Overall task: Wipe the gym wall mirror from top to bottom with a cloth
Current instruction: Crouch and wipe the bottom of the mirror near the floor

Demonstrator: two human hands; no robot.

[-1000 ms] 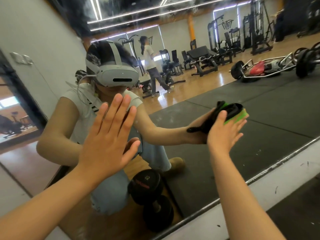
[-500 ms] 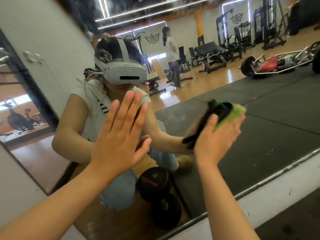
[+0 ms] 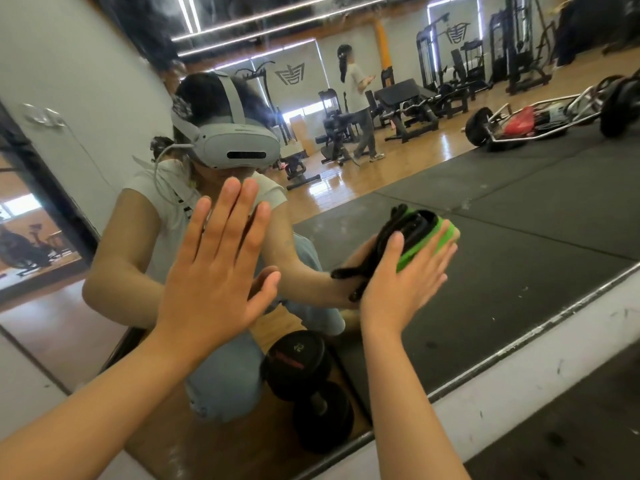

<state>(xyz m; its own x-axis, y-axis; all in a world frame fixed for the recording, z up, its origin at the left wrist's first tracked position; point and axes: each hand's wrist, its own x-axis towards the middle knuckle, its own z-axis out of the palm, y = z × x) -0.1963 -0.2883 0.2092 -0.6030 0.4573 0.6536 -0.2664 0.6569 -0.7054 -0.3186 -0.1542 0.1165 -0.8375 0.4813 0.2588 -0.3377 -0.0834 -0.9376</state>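
Right hand (image 3: pixel 405 282) pressed cloth (image 3: pixel 420 242) with straight fingers (image 3: pixel 433 268) low on mirror (image 3: pixel 519 237), left hand (image 3: pixel 214 271) flat on it, holding nothing; likely only bottom strip left.

Seen in reflection at centre left, pale grey headset (image 3: pixel 239 147) with wide head strap (image 3: pixel 232 98), white cable (image 3: pixel 173 147), sleeveless white top (image 3: pixel 156 209), light blue jeans (image 3: pixel 225 386), bare left hand (image 3: pixel 211 282) and right hand (image 3: pixel 398 289).

Mirror (image 3: pixel 519 271) glass is showing smooth, glossy, w/ faint smears. Cloth (image 3: pixel 426 240) is presenting as soft matt fabric. Btm edge trim (image 3: pixel 519 344) is looking like dull, worn metal. Wall strip (image 3: pixel 519 382) below is showing matt paint, scuffed and scratched.
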